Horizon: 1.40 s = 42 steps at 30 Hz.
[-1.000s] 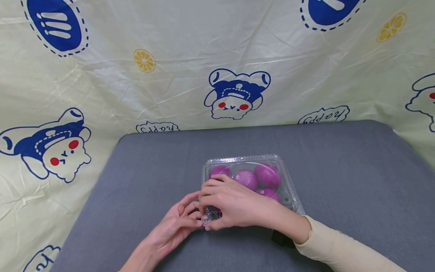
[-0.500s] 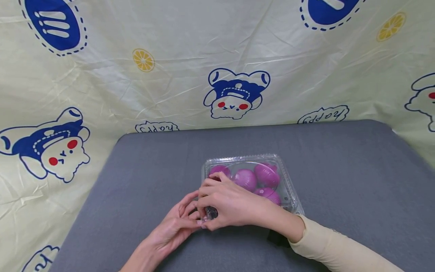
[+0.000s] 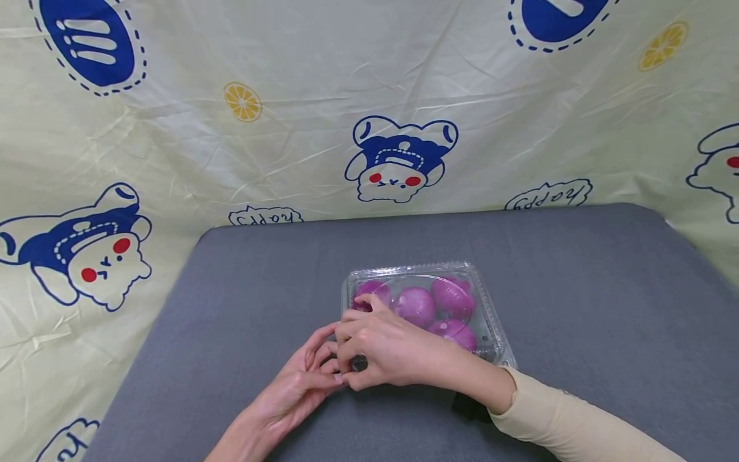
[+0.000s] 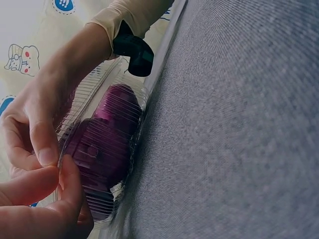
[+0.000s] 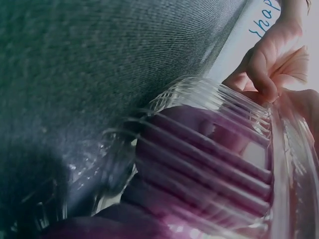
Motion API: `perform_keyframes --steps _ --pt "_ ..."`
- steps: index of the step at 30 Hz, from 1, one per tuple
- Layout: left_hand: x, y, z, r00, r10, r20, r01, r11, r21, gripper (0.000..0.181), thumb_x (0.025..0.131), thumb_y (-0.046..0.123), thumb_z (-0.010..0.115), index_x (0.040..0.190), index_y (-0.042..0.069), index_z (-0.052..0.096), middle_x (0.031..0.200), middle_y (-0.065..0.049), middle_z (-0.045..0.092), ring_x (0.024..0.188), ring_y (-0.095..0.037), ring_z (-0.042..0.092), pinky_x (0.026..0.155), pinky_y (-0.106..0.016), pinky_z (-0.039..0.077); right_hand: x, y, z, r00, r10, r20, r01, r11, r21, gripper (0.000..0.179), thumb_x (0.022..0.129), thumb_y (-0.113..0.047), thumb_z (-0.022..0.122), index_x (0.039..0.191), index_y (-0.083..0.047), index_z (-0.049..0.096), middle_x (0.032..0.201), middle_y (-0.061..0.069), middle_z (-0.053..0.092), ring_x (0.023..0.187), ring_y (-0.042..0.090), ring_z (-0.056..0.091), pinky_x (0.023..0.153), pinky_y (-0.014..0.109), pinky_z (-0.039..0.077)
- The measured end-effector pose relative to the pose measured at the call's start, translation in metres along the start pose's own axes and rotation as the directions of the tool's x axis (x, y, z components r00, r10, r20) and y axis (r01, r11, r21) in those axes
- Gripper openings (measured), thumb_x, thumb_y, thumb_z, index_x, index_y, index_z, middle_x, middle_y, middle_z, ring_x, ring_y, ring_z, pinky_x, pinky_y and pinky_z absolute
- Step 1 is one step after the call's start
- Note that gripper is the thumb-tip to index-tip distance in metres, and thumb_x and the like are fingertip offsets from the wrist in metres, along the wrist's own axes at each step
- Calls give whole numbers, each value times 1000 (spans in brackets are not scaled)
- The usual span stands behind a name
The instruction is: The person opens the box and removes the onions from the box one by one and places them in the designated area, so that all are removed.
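Observation:
A clear plastic clamshell box (image 3: 491, 321) with a ribbed wall lies on the grey table, several purple onions (image 3: 416, 307) showing through it. At its near left corner, the left hand (image 3: 297, 375) pinches the rim between thumb and finger, best seen in the left wrist view. Over the same corner arches the right hand (image 3: 389, 343), its fingers bent across the lid and its thumb on the rim beside the left thumb (image 4: 30, 185). The right hand hides much of that corner in the head view. The right wrist view shows the box's ribbed side (image 5: 209, 164) close up.
The grey cloth-covered table (image 3: 277, 276) extends around the box. Behind it hangs a pale printed curtain (image 3: 312, 154). A black device (image 4: 133, 52) is strapped at the right wrist, beside the box's near side.
The right hand has shifted slightly left, and the gap between its thumb and fingers has narrowed. More of the nearest onion shows. The left hand and the box stay almost in place.

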State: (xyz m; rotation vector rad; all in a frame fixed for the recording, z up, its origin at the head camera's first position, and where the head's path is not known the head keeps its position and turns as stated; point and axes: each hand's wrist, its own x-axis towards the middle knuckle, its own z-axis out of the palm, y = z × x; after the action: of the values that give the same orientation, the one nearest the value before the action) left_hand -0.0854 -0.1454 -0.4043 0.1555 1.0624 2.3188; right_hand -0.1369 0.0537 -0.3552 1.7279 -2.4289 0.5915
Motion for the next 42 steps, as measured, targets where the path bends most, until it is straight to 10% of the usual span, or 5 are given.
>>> perform_keyframes --steps 23,33,42 --pt "-2 8 10 978 -76 -195 72 997 -29 79 89 -18 52 154 15 21 118 -8 55 101 -20 54 90 -32 47 3 -5 -4 999 11 -45 -10 999 38 12 80 -21 75 77 -28 66 79 -18 53 92 3 50 103 54 34" --pt "-1 6 10 974 -64 -218 67 998 7 80 88 -18 53 154 17 26 122 -7 51 94 -17 53 85 -32 50 1 -12 -7 997 -6 -81 -2 995 -100 12 81 -27 75 92 -25 72 86 -12 61 96 7 55 108 48 36" --pt "-1 7 11 975 -45 -216 62 996 71 73 90 -16 53 154 9 28 135 -13 49 104 -21 59 94 -40 50 -15 -20 -13 995 61 -78 -75 979 -191 42 83 -35 76 122 -24 66 130 -3 59 124 16 49 108 39 36"
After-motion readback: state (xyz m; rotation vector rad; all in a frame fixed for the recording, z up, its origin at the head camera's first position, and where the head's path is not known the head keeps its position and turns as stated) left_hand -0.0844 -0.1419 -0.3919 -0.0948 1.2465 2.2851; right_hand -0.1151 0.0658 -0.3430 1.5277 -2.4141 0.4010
